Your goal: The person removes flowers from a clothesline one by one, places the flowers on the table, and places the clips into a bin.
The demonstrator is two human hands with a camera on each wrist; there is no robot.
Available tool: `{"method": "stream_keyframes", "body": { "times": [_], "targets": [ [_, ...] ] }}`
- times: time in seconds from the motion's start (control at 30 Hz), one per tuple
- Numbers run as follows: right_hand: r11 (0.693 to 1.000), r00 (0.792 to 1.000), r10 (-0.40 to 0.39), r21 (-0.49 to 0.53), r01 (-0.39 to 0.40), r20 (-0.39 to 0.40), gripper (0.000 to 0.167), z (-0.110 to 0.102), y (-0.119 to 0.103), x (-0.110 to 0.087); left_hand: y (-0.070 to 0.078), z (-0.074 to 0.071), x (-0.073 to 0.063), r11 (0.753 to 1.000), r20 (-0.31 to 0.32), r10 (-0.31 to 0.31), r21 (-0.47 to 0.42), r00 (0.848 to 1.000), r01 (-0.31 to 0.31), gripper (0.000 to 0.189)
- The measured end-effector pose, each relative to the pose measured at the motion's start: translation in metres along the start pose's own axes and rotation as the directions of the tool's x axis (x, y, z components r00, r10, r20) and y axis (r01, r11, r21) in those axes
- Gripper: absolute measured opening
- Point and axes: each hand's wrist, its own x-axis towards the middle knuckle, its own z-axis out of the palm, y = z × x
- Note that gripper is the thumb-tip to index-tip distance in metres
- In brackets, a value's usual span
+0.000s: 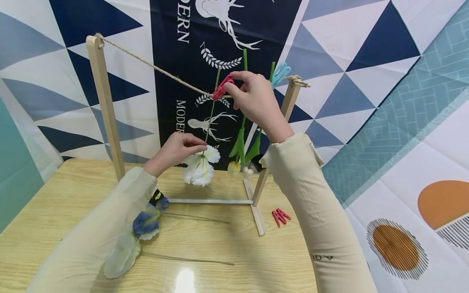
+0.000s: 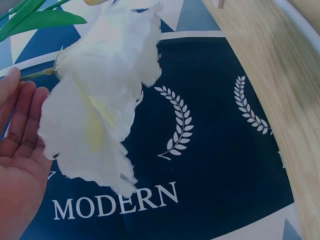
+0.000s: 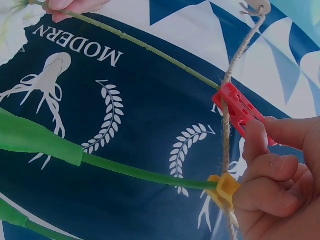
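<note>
My right hand (image 1: 256,97) pinches a red clothespin (image 1: 222,87) at the twine line (image 1: 157,69). In the right wrist view, the nose of the clothespin (image 3: 232,97) sits over the twine where a thin stem (image 3: 145,45) meets it. Lower down, my left hand (image 1: 176,149) pinches that stem just above the bloom of a white artificial flower (image 1: 199,171), which hangs head down. The white petals (image 2: 100,100) show large in the left wrist view. A yellow clothespin (image 3: 222,187) holds a green stem (image 3: 140,175) on the twine beside my right hand.
Two tulips with green leaves (image 1: 239,144) hang right of the white flower, near a blue clothespin (image 1: 280,74). Wooden posts (image 1: 104,101) carry the twine. On the table lie a blue flower (image 1: 146,219), a white flower (image 1: 122,254) and several red clothespins (image 1: 280,217).
</note>
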Motion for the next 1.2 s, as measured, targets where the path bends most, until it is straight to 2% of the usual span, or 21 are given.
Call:
{"method": "stream_keyframes", "body": {
  "times": [0.13,0.33,0.47,0.7,0.97,1.2],
  "targets": [
    [0.999,1.000,-0.003,0.037,0.003,-0.008,0.041,-0.003,-0.001,-0.001,0.000,0.000,-0.003,1.000,-0.011,-0.013,-0.025,1.000,0.012,0.023],
    [0.997,1.000,0.001,0.072,0.000,-0.015,0.031,-0.005,-0.002,-0.001,-0.006,-0.002,-0.010,0.998,-0.022,-0.026,-0.061,0.999,0.025,0.025],
    [0.997,1.000,-0.001,0.074,0.003,-0.017,0.026,-0.005,-0.003,0.000,-0.011,-0.005,-0.014,0.997,-0.050,-0.003,-0.074,0.999,-0.001,0.023],
    [0.997,0.999,-0.010,0.078,0.014,-0.043,0.024,-0.002,-0.002,-0.004,-0.016,-0.007,-0.019,0.998,-0.079,0.037,-0.044,0.996,-0.040,0.025],
    [0.986,0.989,-0.025,0.157,0.048,-0.145,0.020,-0.007,-0.005,-0.009,-0.016,-0.013,-0.023,0.992,-0.110,0.123,0.041,0.986,-0.119,0.021],
    [0.972,0.963,-0.050,0.210,0.108,-0.264,0.021,-0.018,-0.009,-0.016,-0.015,-0.025,-0.028,0.981,-0.131,0.171,0.110,0.977,-0.157,0.017]
  ]
}}
